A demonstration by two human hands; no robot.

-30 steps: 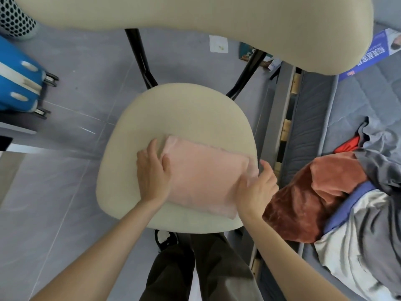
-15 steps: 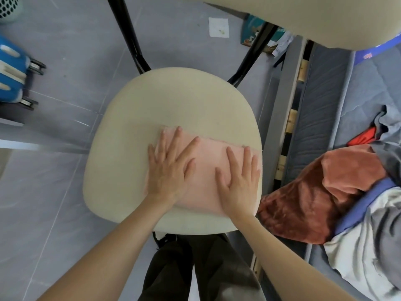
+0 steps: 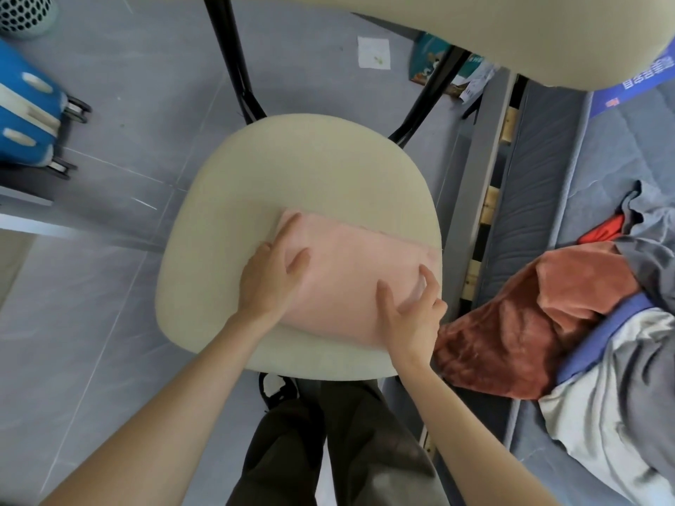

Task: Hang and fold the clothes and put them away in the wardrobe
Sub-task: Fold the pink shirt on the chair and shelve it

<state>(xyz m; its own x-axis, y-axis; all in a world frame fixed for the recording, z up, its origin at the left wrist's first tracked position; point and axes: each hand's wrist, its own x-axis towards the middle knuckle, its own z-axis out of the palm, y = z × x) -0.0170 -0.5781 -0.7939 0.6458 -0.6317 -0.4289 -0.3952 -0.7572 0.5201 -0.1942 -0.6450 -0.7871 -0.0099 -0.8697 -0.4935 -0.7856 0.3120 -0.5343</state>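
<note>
Pink cloth (image 3: 350, 283), folded into a flat rectangle, lies on the near right part of a cream chair seat (image 3: 310, 169), its right end reaching the seat's edge. The person's left hand (image 3: 272, 277) rests flat on the left end of the cloth, fingers (image 3: 288, 231) straight and close together, thumb spread out to the side, holding nothing. The right hand (image 3: 412, 319) lies on the cloth's near right corner with the thumb stretched across the fabric and the other fingers bent at the right edge; whether they pinch that edge or only press on it cannot be told from this angle. Just to the right of the chair, a heap of clothes sits on a grey mattress (image 3: 602, 147), with a rust-coloured velvety garment (image 3: 529, 323) nearest the seat and grey and pale pieces (image 3: 621, 396) behind it. A blue suitcase (image 3: 25, 115) stands on the grey tiled floor (image 3: 109, 286) at the far left. Dark trousers (image 3: 328, 451) show below the seat.
</note>
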